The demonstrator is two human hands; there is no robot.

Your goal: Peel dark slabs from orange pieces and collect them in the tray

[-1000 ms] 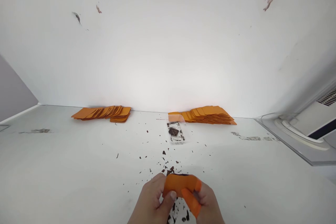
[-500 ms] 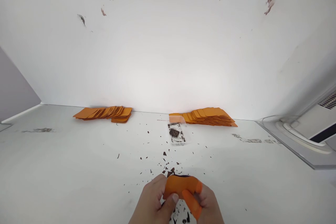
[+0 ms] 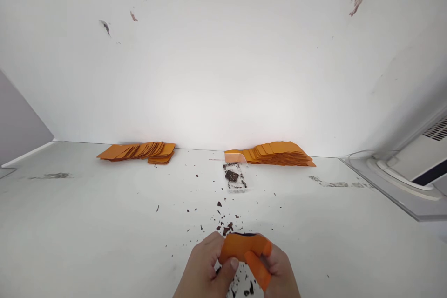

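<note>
Near the bottom centre of the head view, an orange piece (image 3: 240, 247) is held between both hands, with a dark edge showing along its top. My left hand (image 3: 209, 267) grips its left side, thumb on the near face. My right hand (image 3: 279, 267), with orange covers on its thumb and a fingertip, holds the right side. Beyond the hands is a clear plastic tray (image 3: 240, 190) with a dark brown chunk (image 3: 232, 176) and crumbs in it. Dark flakes (image 3: 227, 228) lie scattered around and below the hands.
A fanned row of orange pieces (image 3: 139, 151) lies at the back left against the white wall (image 3: 223, 79). Another orange stack (image 3: 279, 153) sits at the back right, beside the tray. A grey-white machine (image 3: 412, 181) stands at the right edge.
Both hands and the orange piece have shifted very slightly right. The grip looks the same.
</note>
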